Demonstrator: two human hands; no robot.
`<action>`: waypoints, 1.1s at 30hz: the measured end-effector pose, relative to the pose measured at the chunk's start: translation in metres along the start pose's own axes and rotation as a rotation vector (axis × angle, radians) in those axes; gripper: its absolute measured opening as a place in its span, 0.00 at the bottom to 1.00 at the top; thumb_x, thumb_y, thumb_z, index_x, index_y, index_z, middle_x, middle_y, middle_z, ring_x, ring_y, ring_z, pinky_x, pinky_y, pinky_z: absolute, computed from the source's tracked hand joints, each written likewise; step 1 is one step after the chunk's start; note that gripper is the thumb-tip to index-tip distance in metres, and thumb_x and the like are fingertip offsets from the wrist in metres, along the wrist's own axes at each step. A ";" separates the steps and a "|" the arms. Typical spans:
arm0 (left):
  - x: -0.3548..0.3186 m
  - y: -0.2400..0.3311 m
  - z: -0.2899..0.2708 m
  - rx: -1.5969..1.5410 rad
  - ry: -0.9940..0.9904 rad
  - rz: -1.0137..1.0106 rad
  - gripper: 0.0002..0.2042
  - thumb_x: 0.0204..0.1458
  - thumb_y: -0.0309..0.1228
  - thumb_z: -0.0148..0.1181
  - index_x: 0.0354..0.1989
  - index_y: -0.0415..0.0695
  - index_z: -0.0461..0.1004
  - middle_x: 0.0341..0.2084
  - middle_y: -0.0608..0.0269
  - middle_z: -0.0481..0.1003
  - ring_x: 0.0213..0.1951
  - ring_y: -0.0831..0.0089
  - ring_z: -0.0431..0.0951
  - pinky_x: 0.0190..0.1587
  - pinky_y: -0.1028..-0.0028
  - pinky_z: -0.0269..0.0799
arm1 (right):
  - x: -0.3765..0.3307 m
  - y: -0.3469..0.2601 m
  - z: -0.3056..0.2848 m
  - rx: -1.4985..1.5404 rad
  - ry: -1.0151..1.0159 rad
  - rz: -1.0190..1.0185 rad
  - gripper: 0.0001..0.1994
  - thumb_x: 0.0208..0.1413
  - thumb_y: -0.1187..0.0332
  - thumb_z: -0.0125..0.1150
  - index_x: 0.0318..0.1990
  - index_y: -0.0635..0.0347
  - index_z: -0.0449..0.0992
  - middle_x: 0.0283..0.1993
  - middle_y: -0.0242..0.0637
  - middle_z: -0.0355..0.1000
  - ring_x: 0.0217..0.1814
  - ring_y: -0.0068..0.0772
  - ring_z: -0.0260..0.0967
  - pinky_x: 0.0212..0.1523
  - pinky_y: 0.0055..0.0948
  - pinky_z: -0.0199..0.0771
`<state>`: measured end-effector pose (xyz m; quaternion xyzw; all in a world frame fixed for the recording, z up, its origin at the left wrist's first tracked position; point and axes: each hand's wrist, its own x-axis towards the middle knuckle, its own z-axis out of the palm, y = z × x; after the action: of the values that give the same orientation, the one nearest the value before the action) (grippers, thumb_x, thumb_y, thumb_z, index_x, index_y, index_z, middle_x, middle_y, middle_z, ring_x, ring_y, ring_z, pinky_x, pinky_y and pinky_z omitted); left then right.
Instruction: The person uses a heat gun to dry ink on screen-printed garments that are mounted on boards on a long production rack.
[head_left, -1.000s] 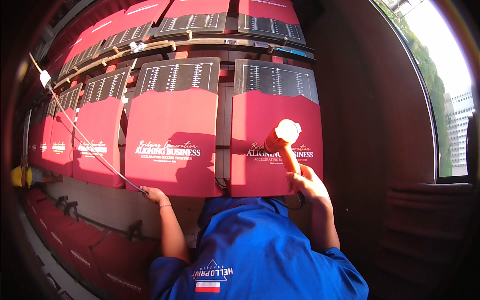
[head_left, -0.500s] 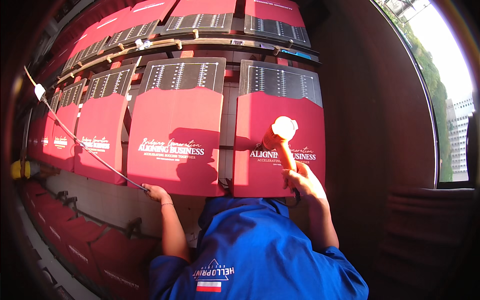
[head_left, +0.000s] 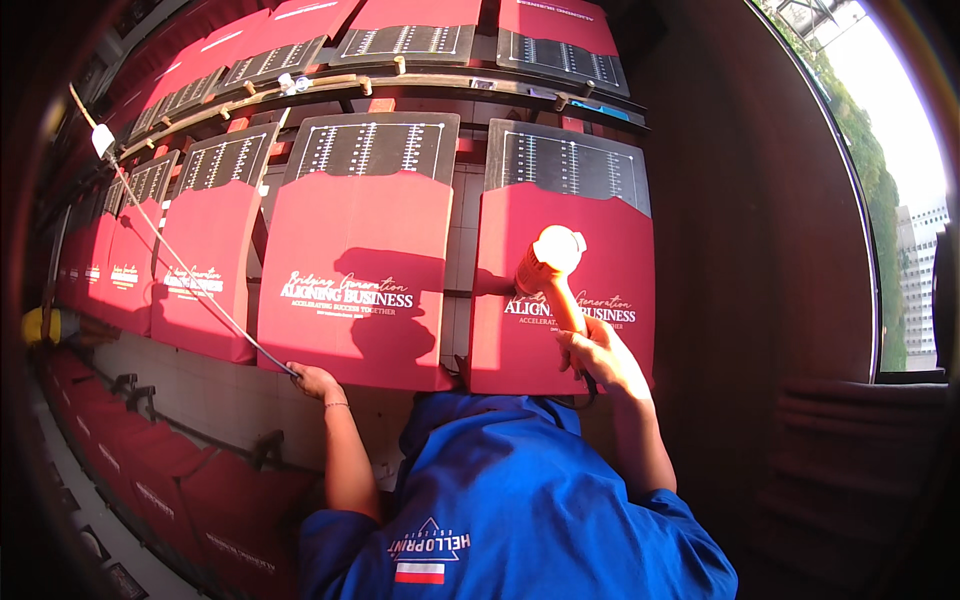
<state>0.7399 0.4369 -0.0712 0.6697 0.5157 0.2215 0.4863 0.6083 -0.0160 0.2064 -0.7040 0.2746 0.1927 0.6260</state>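
My right hand point(head_left: 607, 357) is closed around the handle of an orange blow dryer point(head_left: 548, 266), its round top lit brightly by the sun. The dryer is over the white lettering on a dark red shirt point(head_left: 512, 355), which is stretched on a black board point(head_left: 600, 172) marked with white scales. Low on the left, my left hand point(head_left: 318, 381) grips a grey cable point(head_left: 215, 306). That cable runs up and left, taut, to a white plug or connector point(head_left: 103, 140). Beside my left hand lies the near edge of another printed red shirt point(head_left: 345, 235).
More boards with red shirts line the row to the left, and another row point(head_left: 400, 15) stands beyond a rail point(head_left: 375, 82) with wooden pegs. Behind on the left is a darker row of shirts point(head_left: 240, 500). A dark wall point(head_left: 740, 220) and window point(head_left: 905, 260) close the right side.
The dryer has moved slightly left over the lettering. The cable's far end and its white connector have swung a little to the right. Both hands keep their hold.
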 end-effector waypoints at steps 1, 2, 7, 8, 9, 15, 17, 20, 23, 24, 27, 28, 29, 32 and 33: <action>-0.002 0.001 0.001 0.003 -0.009 -0.004 0.35 0.64 0.53 0.42 0.60 0.27 0.64 0.61 0.34 0.65 0.62 0.45 0.66 0.64 0.60 0.61 | 0.005 0.006 0.002 0.027 0.028 -0.028 0.13 0.57 0.60 0.60 0.38 0.62 0.71 0.23 0.32 0.70 0.23 0.20 0.67 0.24 0.22 0.68; -0.003 0.003 0.001 0.007 -0.019 -0.007 0.35 0.64 0.52 0.42 0.61 0.27 0.64 0.61 0.35 0.65 0.62 0.46 0.66 0.64 0.60 0.61 | 0.007 0.009 0.003 0.054 0.057 -0.056 0.13 0.58 0.60 0.60 0.38 0.62 0.71 0.23 0.32 0.70 0.23 0.20 0.67 0.24 0.22 0.68; -0.009 0.010 -0.004 -0.024 -0.026 0.024 0.34 0.64 0.52 0.43 0.61 0.27 0.64 0.61 0.35 0.65 0.62 0.47 0.67 0.64 0.60 0.61 | -0.009 0.005 -0.008 0.087 -0.012 0.041 0.12 0.57 0.62 0.61 0.38 0.62 0.71 0.25 0.31 0.71 0.23 0.21 0.67 0.26 0.23 0.69; -0.009 0.010 -0.005 -0.014 -0.028 0.027 0.34 0.64 0.52 0.43 0.61 0.27 0.64 0.61 0.35 0.65 0.62 0.47 0.67 0.64 0.60 0.61 | -0.013 0.008 -0.012 0.115 -0.039 0.054 0.11 0.57 0.62 0.61 0.37 0.61 0.72 0.26 0.31 0.71 0.23 0.21 0.67 0.27 0.23 0.69; -0.009 0.011 -0.006 -0.004 -0.030 0.029 0.34 0.64 0.52 0.42 0.61 0.27 0.65 0.61 0.35 0.65 0.62 0.47 0.67 0.64 0.61 0.61 | -0.016 0.013 -0.013 0.087 -0.048 0.041 0.12 0.56 0.62 0.62 0.37 0.61 0.72 0.26 0.31 0.71 0.23 0.21 0.67 0.27 0.22 0.69; 0.001 -0.001 -0.002 -0.014 -0.024 0.027 0.34 0.64 0.51 0.43 0.60 0.26 0.65 0.61 0.35 0.65 0.62 0.47 0.67 0.64 0.61 0.61 | -0.035 0.023 -0.010 0.126 -0.076 0.026 0.13 0.54 0.61 0.64 0.38 0.61 0.72 0.27 0.30 0.70 0.27 0.21 0.70 0.30 0.20 0.68; 0.000 0.000 0.000 -0.015 -0.025 0.021 0.34 0.64 0.51 0.43 0.59 0.25 0.65 0.61 0.34 0.65 0.62 0.47 0.67 0.65 0.61 0.61 | -0.036 0.023 -0.002 0.126 -0.035 0.019 0.12 0.56 0.63 0.62 0.38 0.62 0.72 0.27 0.31 0.70 0.26 0.23 0.71 0.30 0.21 0.68; 0.005 -0.004 0.001 -0.034 -0.023 0.050 0.34 0.64 0.51 0.43 0.59 0.25 0.65 0.61 0.33 0.65 0.62 0.46 0.67 0.65 0.61 0.60 | -0.031 0.030 0.003 0.154 -0.036 0.005 0.11 0.56 0.63 0.62 0.39 0.62 0.72 0.26 0.31 0.70 0.26 0.24 0.71 0.30 0.23 0.69; 0.007 -0.006 0.001 -0.039 -0.030 0.061 0.34 0.64 0.51 0.42 0.59 0.24 0.65 0.61 0.33 0.65 0.62 0.46 0.66 0.65 0.60 0.60 | -0.033 0.030 -0.002 0.152 -0.026 0.000 0.12 0.56 0.63 0.63 0.39 0.62 0.72 0.25 0.31 0.70 0.25 0.21 0.69 0.30 0.22 0.68; 0.006 -0.006 0.001 -0.038 -0.034 0.060 0.34 0.64 0.51 0.42 0.59 0.24 0.65 0.61 0.33 0.65 0.62 0.46 0.66 0.65 0.60 0.60 | -0.035 0.030 0.000 0.148 0.002 0.006 0.12 0.56 0.63 0.63 0.39 0.61 0.72 0.25 0.31 0.71 0.25 0.21 0.69 0.30 0.21 0.68; 0.001 -0.003 0.001 -0.016 -0.013 0.093 0.34 0.64 0.51 0.42 0.59 0.24 0.65 0.60 0.33 0.65 0.62 0.46 0.66 0.65 0.60 0.60 | -0.036 0.037 -0.009 0.131 0.002 0.015 0.11 0.56 0.64 0.63 0.39 0.61 0.72 0.25 0.30 0.70 0.25 0.18 0.67 0.28 0.20 0.67; 0.001 -0.002 0.000 -0.011 -0.017 0.084 0.34 0.64 0.51 0.42 0.59 0.24 0.65 0.61 0.33 0.65 0.62 0.46 0.66 0.65 0.60 0.60 | -0.039 0.032 -0.010 0.128 0.032 0.023 0.11 0.56 0.64 0.63 0.39 0.62 0.72 0.25 0.29 0.70 0.25 0.18 0.67 0.28 0.20 0.67; 0.001 -0.001 -0.001 -0.006 -0.020 0.074 0.34 0.64 0.51 0.42 0.59 0.24 0.65 0.61 0.33 0.65 0.62 0.46 0.66 0.65 0.60 0.60 | -0.043 0.028 -0.011 0.126 0.062 0.031 0.11 0.56 0.64 0.63 0.39 0.62 0.72 0.25 0.29 0.70 0.25 0.18 0.67 0.28 0.20 0.67; 0.002 -0.001 0.000 -0.007 -0.022 0.069 0.35 0.64 0.51 0.42 0.60 0.25 0.64 0.61 0.33 0.65 0.62 0.46 0.66 0.65 0.60 0.60 | -0.045 0.038 -0.006 0.129 0.132 -0.008 0.09 0.58 0.66 0.61 0.37 0.63 0.71 0.24 0.30 0.69 0.25 0.20 0.68 0.28 0.22 0.70; 0.001 -0.002 0.001 -0.010 -0.022 0.071 0.35 0.64 0.52 0.42 0.60 0.25 0.64 0.61 0.33 0.64 0.62 0.46 0.66 0.65 0.60 0.60 | -0.048 0.038 -0.009 0.130 0.128 0.002 0.09 0.58 0.66 0.61 0.37 0.63 0.71 0.24 0.30 0.69 0.25 0.20 0.68 0.28 0.22 0.70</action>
<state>0.7404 0.4377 -0.0734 0.6875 0.4853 0.2338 0.4870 0.5468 -0.0209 0.2080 -0.6726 0.3266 0.1294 0.6514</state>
